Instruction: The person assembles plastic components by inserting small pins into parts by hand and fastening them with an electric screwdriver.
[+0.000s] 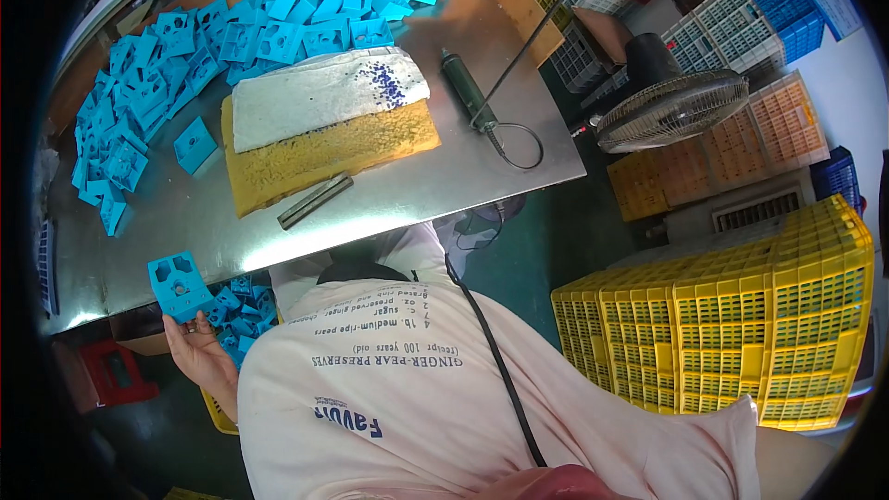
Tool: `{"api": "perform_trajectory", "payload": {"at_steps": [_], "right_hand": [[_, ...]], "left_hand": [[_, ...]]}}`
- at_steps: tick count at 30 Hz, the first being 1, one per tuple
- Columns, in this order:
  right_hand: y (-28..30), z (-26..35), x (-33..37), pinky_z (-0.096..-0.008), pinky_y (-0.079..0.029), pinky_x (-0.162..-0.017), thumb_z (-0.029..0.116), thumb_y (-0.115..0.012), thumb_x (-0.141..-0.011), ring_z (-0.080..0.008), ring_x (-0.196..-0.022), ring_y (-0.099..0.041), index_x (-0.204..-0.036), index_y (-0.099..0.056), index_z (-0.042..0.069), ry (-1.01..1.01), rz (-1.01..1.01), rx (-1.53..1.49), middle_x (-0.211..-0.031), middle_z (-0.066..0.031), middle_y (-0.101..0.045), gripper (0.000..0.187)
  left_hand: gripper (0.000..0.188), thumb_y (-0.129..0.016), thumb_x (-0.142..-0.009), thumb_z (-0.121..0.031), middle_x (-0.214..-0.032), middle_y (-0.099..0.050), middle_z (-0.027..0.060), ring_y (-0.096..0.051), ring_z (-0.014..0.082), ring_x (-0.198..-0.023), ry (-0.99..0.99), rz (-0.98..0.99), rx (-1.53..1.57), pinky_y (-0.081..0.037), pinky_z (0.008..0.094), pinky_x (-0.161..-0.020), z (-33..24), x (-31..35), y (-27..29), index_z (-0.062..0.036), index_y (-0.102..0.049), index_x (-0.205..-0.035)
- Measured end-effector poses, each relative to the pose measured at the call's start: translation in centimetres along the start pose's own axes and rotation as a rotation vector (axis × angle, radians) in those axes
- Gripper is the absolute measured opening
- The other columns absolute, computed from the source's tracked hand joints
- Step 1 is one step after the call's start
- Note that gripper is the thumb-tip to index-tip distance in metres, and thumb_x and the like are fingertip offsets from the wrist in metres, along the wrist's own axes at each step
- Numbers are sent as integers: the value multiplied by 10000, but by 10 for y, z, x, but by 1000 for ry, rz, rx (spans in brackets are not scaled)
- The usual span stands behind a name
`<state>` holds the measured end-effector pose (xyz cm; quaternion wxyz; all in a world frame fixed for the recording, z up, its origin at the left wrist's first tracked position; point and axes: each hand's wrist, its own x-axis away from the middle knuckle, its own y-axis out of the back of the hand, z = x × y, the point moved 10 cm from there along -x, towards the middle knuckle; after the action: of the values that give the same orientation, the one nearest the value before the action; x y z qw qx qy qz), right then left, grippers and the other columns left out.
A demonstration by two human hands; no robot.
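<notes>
Head view. Left hand: fingers gripping one blue box by its lower edge, beside the metal table's near left edge. Right hand: out of frame, finger state cannot be told. On the table: heaped boxes, green cylindrical tool.

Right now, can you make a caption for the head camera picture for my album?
The left hand holds one blue part near a metal table heaped with more blue parts.

On the worktop, cloths are bordered behind and left by plastic housings, right by an electric screwdriver, in front by a metal bar.
</notes>
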<state>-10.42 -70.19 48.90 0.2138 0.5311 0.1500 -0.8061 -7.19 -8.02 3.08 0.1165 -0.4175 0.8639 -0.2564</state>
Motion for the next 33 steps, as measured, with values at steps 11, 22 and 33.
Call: {"api": "perform_trajectory", "payload": {"at_steps": [11, 22, 33], "right_hand": [[-33, -97, 31, -230, -439, -618, 86, -599, -831, -137, -637, -569, -714, -632, 69, 49, 84, -223, -699, -43, -641, 123], [-271, -281, 75, -392, -419, -697, 79, -615, -861, -268, -755, -550, -1004, -613, -21, -196, 915, -575, -875, -114, -614, 174], [-393, -175, 108, -395, -436, -721, 155, -613, -780, -313, -809, -558, -770, -581, -10, 196, 1276, -1097, -804, -185, -563, 168]], "left_hand": [[289, -492, -982, -173, -1126, -603, 105, -607, 153, -941, -94, 93, -63, -543, 285, -749, -24, -21, -16, 3, -516, -1210], [203, -603, -904, -95, -898, -595, 21, -579, 87, -763, -374, 509, -576, -547, 253, -604, -190, -60, -127, -18, -548, -1084], [413, -666, -872, -273, -951, -633, 97, -616, 126, -810, -785, -147, -606, -568, 279, -608, -418, -227, -36, 50, -557, -1106]]}}
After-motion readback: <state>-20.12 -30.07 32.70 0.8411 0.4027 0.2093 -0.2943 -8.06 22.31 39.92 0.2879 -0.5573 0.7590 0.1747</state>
